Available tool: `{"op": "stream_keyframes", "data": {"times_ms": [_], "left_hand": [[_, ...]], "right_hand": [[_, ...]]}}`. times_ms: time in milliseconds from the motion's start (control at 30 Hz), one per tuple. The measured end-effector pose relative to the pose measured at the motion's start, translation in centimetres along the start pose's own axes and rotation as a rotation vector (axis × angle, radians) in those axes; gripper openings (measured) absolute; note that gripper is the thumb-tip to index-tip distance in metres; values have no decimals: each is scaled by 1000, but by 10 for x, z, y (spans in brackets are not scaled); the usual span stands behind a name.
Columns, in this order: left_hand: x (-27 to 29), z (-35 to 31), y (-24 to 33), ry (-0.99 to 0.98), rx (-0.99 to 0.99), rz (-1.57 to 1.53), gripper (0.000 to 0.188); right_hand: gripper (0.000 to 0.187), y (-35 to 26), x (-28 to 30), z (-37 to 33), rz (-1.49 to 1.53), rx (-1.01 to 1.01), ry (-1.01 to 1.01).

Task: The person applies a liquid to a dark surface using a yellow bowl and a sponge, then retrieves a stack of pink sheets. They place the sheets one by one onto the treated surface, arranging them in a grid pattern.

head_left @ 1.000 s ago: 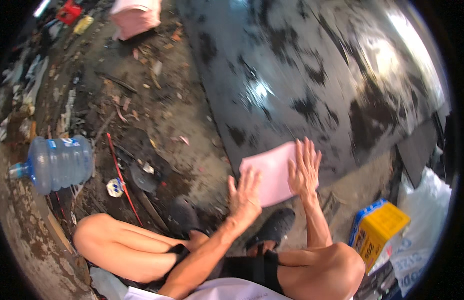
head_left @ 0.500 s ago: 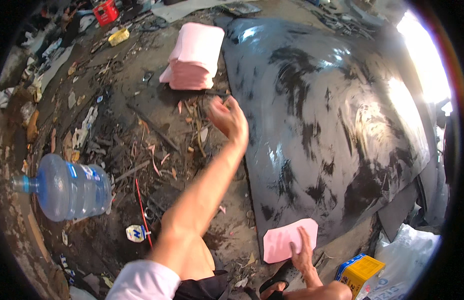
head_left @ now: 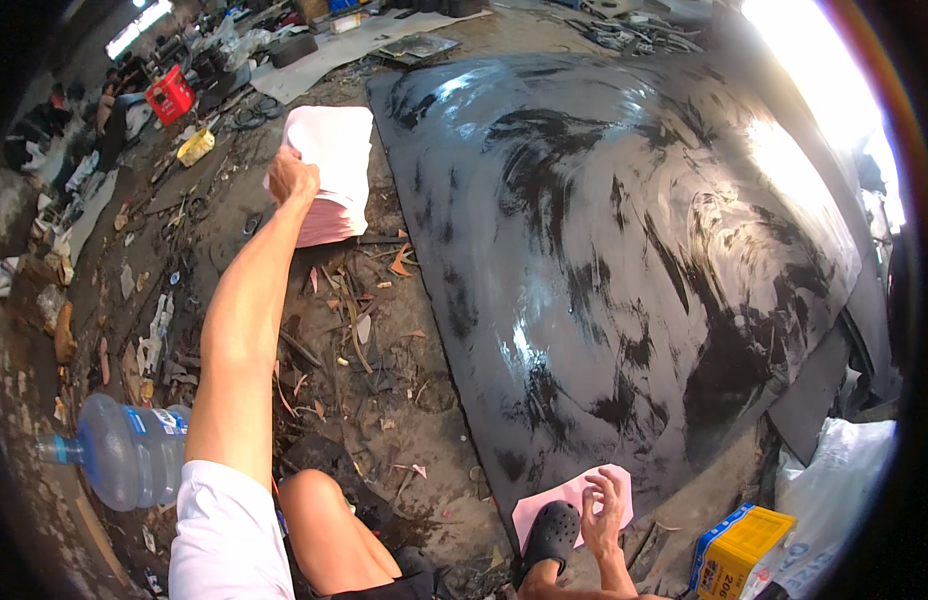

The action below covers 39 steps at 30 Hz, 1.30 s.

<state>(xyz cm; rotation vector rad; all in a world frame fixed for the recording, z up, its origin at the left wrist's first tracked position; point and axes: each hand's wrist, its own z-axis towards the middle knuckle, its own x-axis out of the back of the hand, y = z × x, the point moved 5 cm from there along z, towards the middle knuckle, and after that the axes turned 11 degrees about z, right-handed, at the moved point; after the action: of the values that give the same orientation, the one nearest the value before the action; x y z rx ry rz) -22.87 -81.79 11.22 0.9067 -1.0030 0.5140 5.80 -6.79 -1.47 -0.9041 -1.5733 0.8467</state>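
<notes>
Out at the far left, my left hand (head_left: 295, 178) has its fingers closed on the left edge of a pink sheet at the top of a thick stack of pink sheets (head_left: 336, 160). My right hand (head_left: 604, 508) is low in the view, fingers apart and bent, over a single pink sheet (head_left: 550, 501) with cut corners. That sheet lies on the near corner of a large black sheet (head_left: 574, 270), which is smeared with shiny and dull patches. My foot in a black clog (head_left: 552, 535) overlaps the pink sheet's near part.
A blue water jug (head_left: 134, 450) lies on its side at the left. Scraps and offcuts litter the dirt floor around the stack. A yellow and blue box (head_left: 739, 548) and a white plastic bag (head_left: 834, 470) stand at the lower right. A red crate (head_left: 171, 95) sits far left.
My left hand has reached farther out and left, onto the pink stack. My right hand's fingers have lifted and bent, and the clog now overlaps the pink sheet. The view has shifted.
</notes>
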Motion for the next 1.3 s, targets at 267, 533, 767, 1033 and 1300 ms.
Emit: {"op": "stream_keyframes", "data": {"times_ms": [267,533,767,1033,1300], "left_hand": [[44,-158,145,347,-834,-870,11],[71,-409,86,-422,-297,-1065,36],[-10,-607,-27,-1285,612,-942,51],[53,-593,-25,-606,118,-899,26],[-27,-653,-68,-703,439,-591,28]], "right_hand": [[45,-30,8,118,21,372,-183],[104,-138,16,220,781,168,-465],[73,-41,24,198,-85,105,-374],[98,-101,30,154,763,91,-374],[25,7,21,163,14,5,-444]]}}
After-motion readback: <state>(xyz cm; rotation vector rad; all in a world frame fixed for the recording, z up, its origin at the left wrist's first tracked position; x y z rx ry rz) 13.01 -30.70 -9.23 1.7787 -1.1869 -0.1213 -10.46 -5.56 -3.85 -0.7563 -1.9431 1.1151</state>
